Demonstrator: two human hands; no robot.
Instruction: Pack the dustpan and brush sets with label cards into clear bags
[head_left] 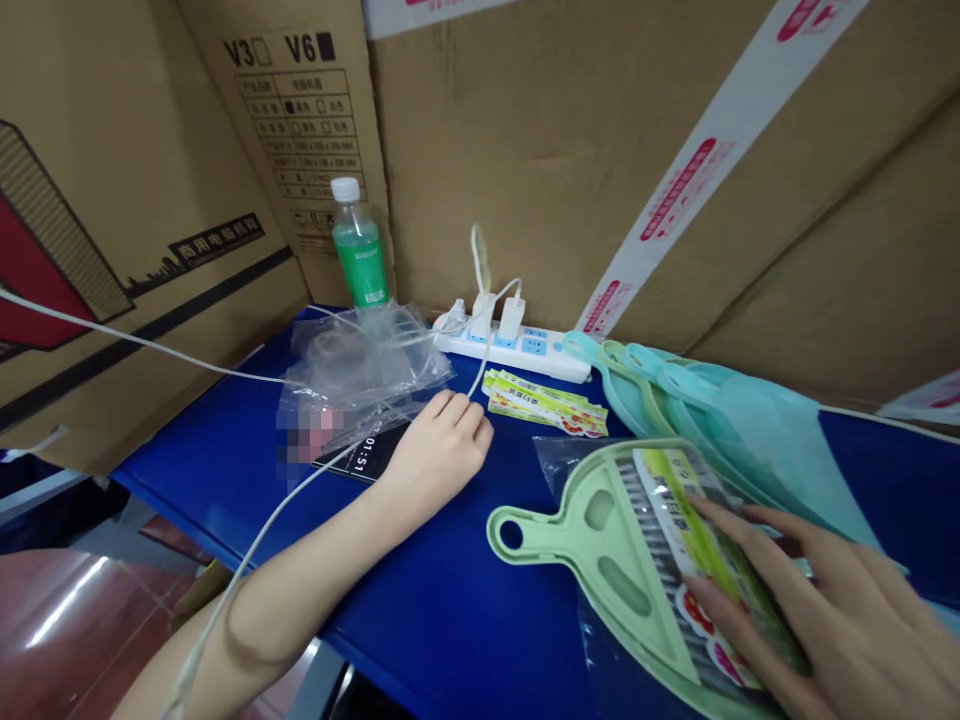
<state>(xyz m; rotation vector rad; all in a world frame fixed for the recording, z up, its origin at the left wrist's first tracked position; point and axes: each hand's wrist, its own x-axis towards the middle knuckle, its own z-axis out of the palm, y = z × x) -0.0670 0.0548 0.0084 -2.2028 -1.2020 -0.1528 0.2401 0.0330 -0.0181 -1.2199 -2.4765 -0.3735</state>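
A light green dustpan (536, 535) with a dark-bristled brush (651, 540) in it lies at the right front, on a clear plastic bag (551, 460). Across the brush lies a yellow-green printed label card (675, 515). My right hand (832, 600) is over it, thumb and fingers closed on the card; the palm side is hidden. Near the middle of the table my left hand (446, 440) rests with fingers curled; whatever is under them is hidden. Beside that wrist is a phone (371, 455) with a lit screen, partly under clear plastic bags (360, 360).
Several more label cards (544, 402) lie before a white power strip (555, 358) with chargers plugged in. Blue-green dustpans (720, 410) overlap at the right back. A green-labelled bottle (360, 250) stands against cardboard boxes (525, 150). A white cable (270, 520) crosses my left arm.
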